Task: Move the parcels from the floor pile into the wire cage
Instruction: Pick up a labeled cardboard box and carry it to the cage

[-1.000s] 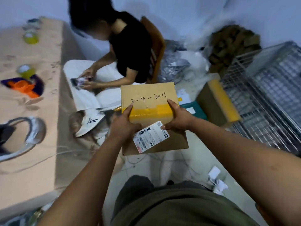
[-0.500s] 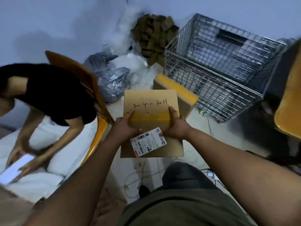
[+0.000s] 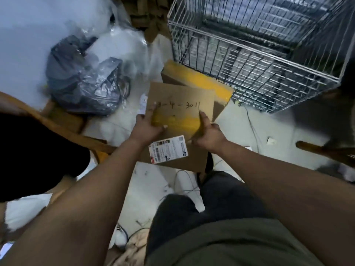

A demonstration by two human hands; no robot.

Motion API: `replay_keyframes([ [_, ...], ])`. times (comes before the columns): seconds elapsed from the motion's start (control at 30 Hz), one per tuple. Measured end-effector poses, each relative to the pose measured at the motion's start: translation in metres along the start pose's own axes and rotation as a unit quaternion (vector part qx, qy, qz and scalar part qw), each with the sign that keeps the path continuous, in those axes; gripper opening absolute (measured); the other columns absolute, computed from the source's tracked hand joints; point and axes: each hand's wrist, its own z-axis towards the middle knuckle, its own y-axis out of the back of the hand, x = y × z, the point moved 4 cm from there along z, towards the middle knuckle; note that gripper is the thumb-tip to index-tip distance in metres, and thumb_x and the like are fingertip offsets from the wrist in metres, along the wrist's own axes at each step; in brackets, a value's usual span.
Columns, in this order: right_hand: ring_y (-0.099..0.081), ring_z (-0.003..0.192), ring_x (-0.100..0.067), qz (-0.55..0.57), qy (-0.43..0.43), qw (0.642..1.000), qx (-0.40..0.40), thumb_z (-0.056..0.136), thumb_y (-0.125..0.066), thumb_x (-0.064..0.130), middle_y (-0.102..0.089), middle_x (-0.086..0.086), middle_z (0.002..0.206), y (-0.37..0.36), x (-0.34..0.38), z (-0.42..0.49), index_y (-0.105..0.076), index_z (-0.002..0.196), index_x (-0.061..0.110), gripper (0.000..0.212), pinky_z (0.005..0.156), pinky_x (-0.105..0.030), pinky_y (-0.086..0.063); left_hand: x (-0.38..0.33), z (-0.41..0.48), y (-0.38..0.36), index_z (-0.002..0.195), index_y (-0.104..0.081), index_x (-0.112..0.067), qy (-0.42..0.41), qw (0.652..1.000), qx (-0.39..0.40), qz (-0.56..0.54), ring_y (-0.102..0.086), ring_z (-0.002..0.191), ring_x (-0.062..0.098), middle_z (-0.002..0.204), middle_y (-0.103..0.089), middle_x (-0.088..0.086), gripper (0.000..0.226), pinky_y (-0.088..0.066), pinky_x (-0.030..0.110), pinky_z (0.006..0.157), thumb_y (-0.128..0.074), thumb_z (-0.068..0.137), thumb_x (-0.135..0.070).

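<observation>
I hold a flat cardboard parcel [image 3: 180,98] at mid-frame, with yellow tape across it, "3-4-3011" handwritten on top and a white shipping label near me. My left hand [image 3: 148,127] grips its left edge and my right hand [image 3: 208,132] grips its right edge. The wire cage [image 3: 255,60] stands open-topped at the upper right, just beyond the parcel. A second cardboard box with yellow tape [image 3: 196,79] lies on the floor against the cage's near left corner, partly hidden by the held parcel.
Grey plastic-wrapped bags [image 3: 84,87] and clear film lie on the floor at the left. A wooden chair [image 3: 63,123] with a person in black [image 3: 34,156] sits at the left edge. Brown cardboard pieces [image 3: 146,14] pile behind. Loose cables [image 3: 184,181] cross the floor.
My view has swung right and closer to the cage, which now fills the upper right. Both hands keep the same hold on the parcel, carried toward the cage.
</observation>
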Motion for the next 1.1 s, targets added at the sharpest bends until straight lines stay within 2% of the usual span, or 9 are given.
replay_keyframes([
  [0.13,-0.048,0.129,-0.042,-0.005,-0.012,1.000,0.019,0.084,-0.077,0.046,-0.031,-0.023,0.150,-0.002,-0.006,0.067,0.009,0.158,0.045,0.113,0.111,-0.043,-0.042,0.011,0.070,-0.012,0.161,0.001,-0.046,0.020,0.999,0.044,0.023,-0.046,0.134,0.042,0.152,-0.031,0.020,0.107,-0.045,0.049,0.110,-0.076,0.086,-0.050],
  [0.3,-0.048,0.131,-0.041,0.025,-0.036,0.999,-0.001,0.084,-0.075,0.050,-0.033,-0.020,0.152,-0.042,-0.018,0.149,0.017,0.154,0.048,0.115,0.112,-0.052,-0.041,0.043,0.160,-0.035,0.162,0.001,-0.037,-0.009,0.997,0.057,0.049,-0.047,0.135,0.042,0.155,-0.030,0.018,0.107,-0.044,0.051,0.110,-0.076,0.088,-0.047],
  [0.53,-0.050,0.131,-0.038,0.067,-0.072,0.994,-0.054,0.085,-0.080,0.031,-0.033,-0.017,0.153,-0.124,-0.058,0.278,0.016,0.157,0.045,0.121,0.105,-0.044,-0.045,0.120,0.297,-0.099,0.163,0.007,-0.028,-0.018,0.991,0.075,0.107,-0.041,0.141,0.040,0.162,-0.024,0.015,0.112,-0.037,0.051,0.113,-0.075,0.089,-0.048],
  [0.73,-0.052,0.127,-0.042,0.077,-0.104,0.988,-0.085,0.085,-0.079,0.042,-0.029,-0.017,0.155,-0.178,-0.102,0.380,0.016,0.155,0.051,0.118,0.100,-0.049,-0.049,0.176,0.388,-0.168,0.162,0.012,-0.029,-0.035,0.990,0.090,0.101,-0.044,0.136,0.043,0.157,-0.026,0.017,0.115,-0.041,0.052,0.108,-0.077,0.089,-0.040],
  [0.9,-0.058,0.118,-0.039,0.094,-0.094,0.988,-0.081,0.084,-0.079,0.043,-0.040,-0.016,0.142,-0.202,-0.129,0.425,0.013,0.155,0.052,0.116,0.093,-0.048,-0.054,0.197,0.422,-0.204,0.162,0.011,-0.022,-0.037,0.986,0.105,0.126,-0.039,0.138,0.044,0.156,-0.025,0.018,0.113,-0.041,0.055,0.109,-0.075,0.090,-0.033],
  [0.97,-0.061,0.115,-0.037,0.093,-0.099,0.987,-0.081,0.088,-0.074,0.040,-0.045,-0.013,0.138,-0.203,-0.132,0.429,0.009,0.157,0.049,0.108,0.090,-0.045,-0.055,0.194,0.422,-0.210,0.163,0.009,-0.021,-0.052,0.985,0.096,0.131,-0.040,0.137,0.045,0.157,-0.024,0.017,0.108,-0.043,0.059,0.109,-0.072,0.091,-0.029],
  [1.1,-0.062,0.110,-0.037,0.075,-0.115,0.986,-0.099,0.092,-0.062,0.031,-0.053,-0.014,0.125,-0.183,-0.129,0.418,-0.008,0.161,0.040,0.088,0.088,-0.043,-0.056,0.166,0.402,-0.206,0.162,-0.006,-0.016,-0.088,0.982,0.055,0.157,-0.045,0.131,0.042,0.153,-0.031,0.018,0.095,-0.047,0.056,0.103,-0.069,0.091,-0.024],
])
